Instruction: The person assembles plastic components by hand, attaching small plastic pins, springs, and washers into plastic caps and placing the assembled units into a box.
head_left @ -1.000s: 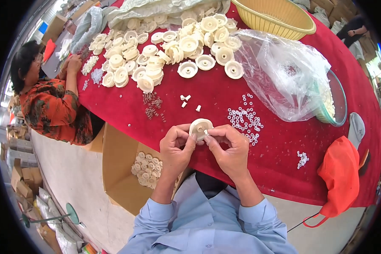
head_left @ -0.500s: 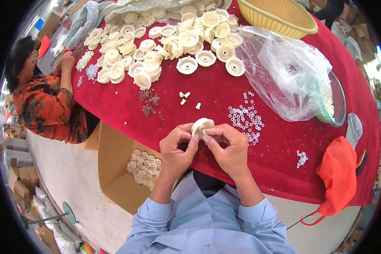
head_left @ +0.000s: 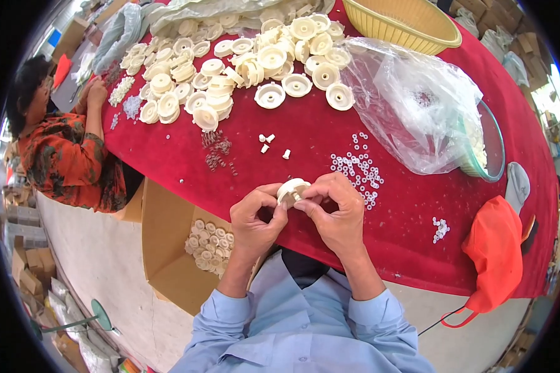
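Above the table's near edge, my left hand (head_left: pixel 255 219) is closed on the rim of a cream plastic wheel-like disc (head_left: pixel 287 189), its hollow side turned toward me. The fingers of my right hand (head_left: pixel 339 214) pinch a small cream plastic peg (head_left: pixel 297 198) at the disc's middle. How deep the peg sits is hidden by my fingertips. Several loose cream pegs (head_left: pixel 265 148) lie on the red cloth just beyond my hands. Small dark springs (head_left: pixel 216 152) are scattered to their left. White ring washers (head_left: pixel 358 169) spread out beyond my right hand.
A large heap of cream discs (head_left: pixel 271 57) covers the far side. Right of it are a yellow basket (head_left: pixel 410 37), a clear plastic bag (head_left: pixel 404 99), a green-rimmed basket (head_left: pixel 501 146) and a red bag (head_left: pixel 493 248). A cardboard box (head_left: pixel 162 248) stands below left. Another person (head_left: pixel 68 155) sits at left.
My right fingers and the peg have shifted slightly against the disc, which is tilted a little differently. Both hands keep their hold. The whole view has moved slightly.
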Motion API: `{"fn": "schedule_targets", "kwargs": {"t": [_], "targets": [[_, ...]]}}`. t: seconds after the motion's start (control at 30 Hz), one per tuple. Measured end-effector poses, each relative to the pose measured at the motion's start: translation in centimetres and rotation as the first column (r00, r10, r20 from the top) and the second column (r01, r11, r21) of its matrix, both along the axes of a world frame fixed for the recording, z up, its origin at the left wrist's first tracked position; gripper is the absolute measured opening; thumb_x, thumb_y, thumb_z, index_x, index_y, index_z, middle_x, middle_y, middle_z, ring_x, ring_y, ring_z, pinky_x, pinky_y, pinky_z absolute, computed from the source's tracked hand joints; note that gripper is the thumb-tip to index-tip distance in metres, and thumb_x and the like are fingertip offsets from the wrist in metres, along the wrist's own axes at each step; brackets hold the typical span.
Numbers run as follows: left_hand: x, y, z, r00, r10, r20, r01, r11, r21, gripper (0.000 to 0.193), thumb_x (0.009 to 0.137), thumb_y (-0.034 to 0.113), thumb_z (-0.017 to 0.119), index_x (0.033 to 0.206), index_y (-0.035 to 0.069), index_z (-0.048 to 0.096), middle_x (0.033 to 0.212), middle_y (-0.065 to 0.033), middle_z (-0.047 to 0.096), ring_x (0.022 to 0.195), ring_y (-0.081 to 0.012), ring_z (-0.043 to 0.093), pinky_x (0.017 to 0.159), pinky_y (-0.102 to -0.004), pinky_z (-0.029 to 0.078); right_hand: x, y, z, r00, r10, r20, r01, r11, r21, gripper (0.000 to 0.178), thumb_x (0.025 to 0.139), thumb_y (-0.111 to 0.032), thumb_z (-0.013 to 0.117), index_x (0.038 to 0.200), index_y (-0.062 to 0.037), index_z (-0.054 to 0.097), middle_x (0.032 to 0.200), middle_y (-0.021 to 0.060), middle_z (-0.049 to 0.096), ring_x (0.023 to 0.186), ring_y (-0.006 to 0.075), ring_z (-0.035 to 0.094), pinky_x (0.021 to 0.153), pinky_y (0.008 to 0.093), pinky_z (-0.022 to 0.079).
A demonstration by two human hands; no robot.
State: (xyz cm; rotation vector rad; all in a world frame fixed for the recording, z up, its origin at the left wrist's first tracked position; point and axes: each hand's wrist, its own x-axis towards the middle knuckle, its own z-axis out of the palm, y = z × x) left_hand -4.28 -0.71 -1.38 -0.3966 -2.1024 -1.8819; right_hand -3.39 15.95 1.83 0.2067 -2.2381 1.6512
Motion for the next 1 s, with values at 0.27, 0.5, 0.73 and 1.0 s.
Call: {"fn": "schedule_targets", "kwargs": {"t": [0.27,0.5,0.73,1.0], "targets": [[0.2,-0.2,0.3,0.999,-0.034,0.03,0.035,0.999,-0.032,0.017,0.081,-0.01,0.072,0.082,0.001,0.059,0.101,-0.016,0.077,0.089,-0.0181,0.074,0.077,-0.0291,0.057,0.2,0.2,0.6,0.98,0.054,0.193,-0.039,0.996,-0.08,0.041,0.074,0.001,0.085,0.113,-0.0029,0.073,0.095,0.0088,0.071,0.069,0.0129,0.064,0.06,0.0272,0.05],[0.4,-0.3,1.0,0.996,-0.093,-0.01,0.092,0.989,-0.118,0.015,0.08,-0.01,0.072,0.083,0.0,0.062,0.1,-0.0163,0.077,0.089,-0.0195,0.075,0.078,-0.0299,0.058,-0.1,0.0,-0.1,0.973,0.011,0.233,0.009,0.996,-0.085,0.025,0.075,0.001,0.082,0.098,-0.0017,0.071,0.086,0.0067,0.069,0.067,0.0146,0.063,0.059,0.0281,0.05],[0.6,0.0,0.7,0.964,-0.128,0.235,0.083,0.977,0.195,0.024,0.084,-0.007,0.079,0.104,-0.002,0.066,0.111,-0.0099,0.071,0.099,-0.0155,0.071,0.089,-0.0289,0.058,0.0,-0.4,0.0,0.996,-0.032,0.086,0.038,0.997,-0.065,0.019,0.078,0.001,0.079,0.095,-0.0029,0.071,0.085,0.0104,0.067,0.069,0.0221,0.066,0.06,0.0321,0.05],[0.1,-1.5,0.3,0.972,-0.17,0.164,0.168,0.985,0.026,0.029,0.082,-0.013,0.076,0.109,-0.004,0.071,0.106,-0.0092,0.071,0.094,-0.0142,0.068,0.083,-0.0273,0.056,2.0,0.2,0.4,1.0,0.01,0.003,-0.01,0.999,0.039,0.027,0.084,0.005,0.073,0.109,-0.0019,0.071,0.095,0.0127,0.07,0.081,0.0275,0.071,0.068,0.0356,0.057]]}}
